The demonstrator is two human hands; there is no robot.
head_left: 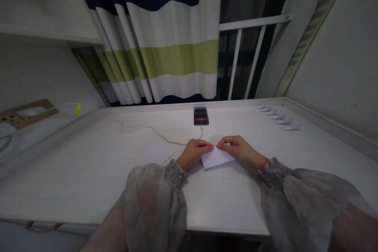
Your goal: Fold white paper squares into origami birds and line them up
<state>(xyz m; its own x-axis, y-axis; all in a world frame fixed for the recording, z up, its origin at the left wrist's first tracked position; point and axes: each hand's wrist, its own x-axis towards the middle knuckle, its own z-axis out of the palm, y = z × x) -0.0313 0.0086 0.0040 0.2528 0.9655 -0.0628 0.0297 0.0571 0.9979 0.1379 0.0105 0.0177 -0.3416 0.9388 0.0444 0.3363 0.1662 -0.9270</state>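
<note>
A folded piece of white paper point(217, 158) is held between my two hands, just above the white desk. My left hand point(195, 152) pinches its upper edge near the middle, thumb against fingers; a ring shows on one finger. My right hand point(239, 150) pinches the same edge a short way to the right, and the two sets of fingertips almost meet. The paper's lower edge slants up to the right. Part of its right side lies behind my right hand. Loose grey sleeves cover both forearms.
A phone point(201, 116) stands at the desk's back, a white cable point(153, 129) running left from it. Several small folded paper pieces point(279, 118) line the back right. White paper sheets point(155, 153) lie left of my hands. A power strip point(28, 113) is on the left wall.
</note>
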